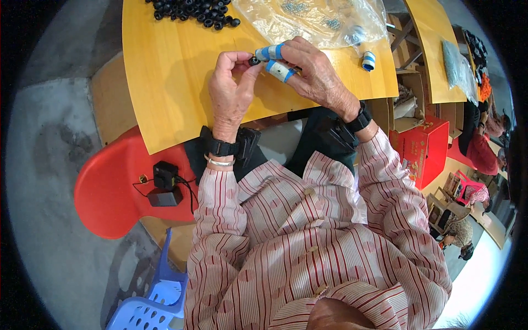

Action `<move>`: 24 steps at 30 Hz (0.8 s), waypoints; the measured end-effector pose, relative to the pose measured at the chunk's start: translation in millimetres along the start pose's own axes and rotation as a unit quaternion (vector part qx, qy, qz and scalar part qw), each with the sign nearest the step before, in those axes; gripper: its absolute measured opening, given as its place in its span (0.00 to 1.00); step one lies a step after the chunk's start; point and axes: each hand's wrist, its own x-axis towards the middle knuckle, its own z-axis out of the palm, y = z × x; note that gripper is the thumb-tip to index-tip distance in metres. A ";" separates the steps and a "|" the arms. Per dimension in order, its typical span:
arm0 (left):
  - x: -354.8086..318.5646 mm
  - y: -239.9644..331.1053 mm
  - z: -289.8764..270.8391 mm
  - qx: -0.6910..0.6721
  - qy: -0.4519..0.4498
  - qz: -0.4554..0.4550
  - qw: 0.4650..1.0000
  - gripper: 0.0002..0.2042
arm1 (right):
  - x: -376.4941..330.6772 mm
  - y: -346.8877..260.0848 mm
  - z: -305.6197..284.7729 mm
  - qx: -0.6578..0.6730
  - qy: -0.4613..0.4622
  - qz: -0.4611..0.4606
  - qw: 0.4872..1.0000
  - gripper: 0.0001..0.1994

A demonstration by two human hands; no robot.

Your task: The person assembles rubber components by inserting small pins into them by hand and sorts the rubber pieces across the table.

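My left hand [232, 82] pinches a small round black piece [254, 61] with a hole in it, between thumb and fingertips above the wooden table [176, 82]. My right hand [308, 69] comes in from the other side, its thumb and index finger wrapped in blue-and-white tape. Those taped tips are closed close beside the black piece; what they hold, if anything, is too small to make out. Beyond my hands, a heap of similar black pieces [192, 10] lies at the far left of the table.
A clear plastic bag [330, 38] with small shiny bits spreads over the table's far right. Nearby stands a blue-and-white tape roll [368, 61]. A red chair [110, 181] bears black adapters [165, 184]. Right are a red box [423, 151] and people at other tables.
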 end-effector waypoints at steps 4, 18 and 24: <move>-0.3 -4.3 -0.6 -0.020 0.003 0.002 1.000 0.11 | 2.2 -3.3 -2.0 0.000 -0.010 -0.005 1.000 0.11; -1.2 4.5 0.2 0.009 0.006 -0.009 1.000 0.10 | 22.9 8.7 -20.0 0.037 -0.014 0.060 0.997 0.10; -1.6 7.1 -1.9 0.030 0.005 -0.005 1.000 0.09 | 56.0 33.9 -11.3 -0.062 -0.012 -0.025 0.998 0.13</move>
